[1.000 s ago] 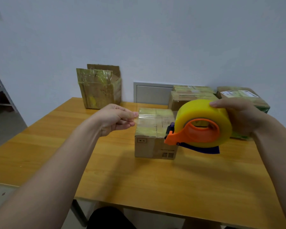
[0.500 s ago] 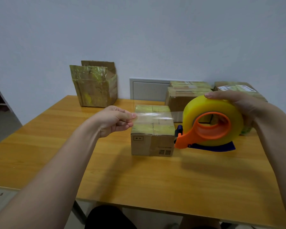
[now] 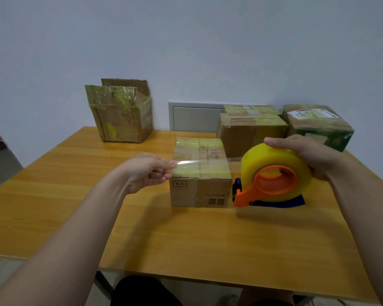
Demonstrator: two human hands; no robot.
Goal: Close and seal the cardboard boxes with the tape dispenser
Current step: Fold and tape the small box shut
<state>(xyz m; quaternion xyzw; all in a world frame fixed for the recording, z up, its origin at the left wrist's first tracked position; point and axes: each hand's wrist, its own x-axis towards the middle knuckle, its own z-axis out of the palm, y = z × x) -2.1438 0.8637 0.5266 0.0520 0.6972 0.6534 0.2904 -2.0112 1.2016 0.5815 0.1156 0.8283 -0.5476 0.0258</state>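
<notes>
A small closed cardboard box (image 3: 200,173) with yellowish tape on its top stands mid-table. My right hand (image 3: 307,154) grips the tape dispenser (image 3: 272,180), an orange frame with a yellow roll, just right of the box and low over the table. My left hand (image 3: 147,171) pinches the free end of the clear tape strip (image 3: 199,162) at the box's left edge. The strip stretches across the box top from hand to roll.
An open, tape-covered box (image 3: 122,113) stands at the back left of the wooden table (image 3: 186,235). Closed boxes sit at the back right: two brown ones (image 3: 250,129) and a green-sided one (image 3: 318,124). A white wall panel (image 3: 192,117) is behind.
The dispenser has moved right and down, past the box's right side. The tape strip has lengthened and lowered onto the box top. My left hand has stayed at the left edge.
</notes>
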